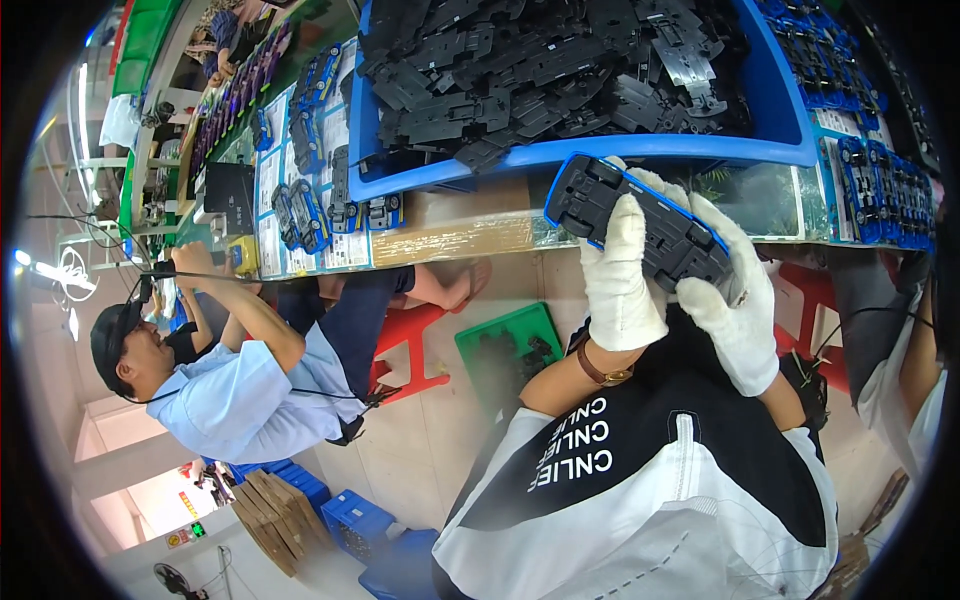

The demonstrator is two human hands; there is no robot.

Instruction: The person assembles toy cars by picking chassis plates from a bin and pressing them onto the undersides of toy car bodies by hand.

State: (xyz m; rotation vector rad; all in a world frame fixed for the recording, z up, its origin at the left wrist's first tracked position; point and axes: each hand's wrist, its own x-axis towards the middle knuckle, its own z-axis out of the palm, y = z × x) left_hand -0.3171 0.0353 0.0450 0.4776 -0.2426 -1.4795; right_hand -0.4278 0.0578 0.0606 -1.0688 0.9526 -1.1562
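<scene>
Both my hands wear white gloves and hold one blue toy car [640, 222] with its black underside turned up, just past the table's near edge. The thumb of my left hand [622, 285] presses on the black base while its fingers go behind the car. My right hand [738, 305] grips the car's other end, thumb on the near side and fingers along the blue edge. Beyond the car stands a large blue bin [590, 152] heaped with flat black car base plates [540, 75].
Blue toy cars stand in rows at the right [885, 195] and at the left [300, 215] of the bin. A co-worker [250, 385] sits to the left on a red stool [412, 345]. On the floor is a green crate [508, 345] with black parts; blue crates [355, 525] stand farther back.
</scene>
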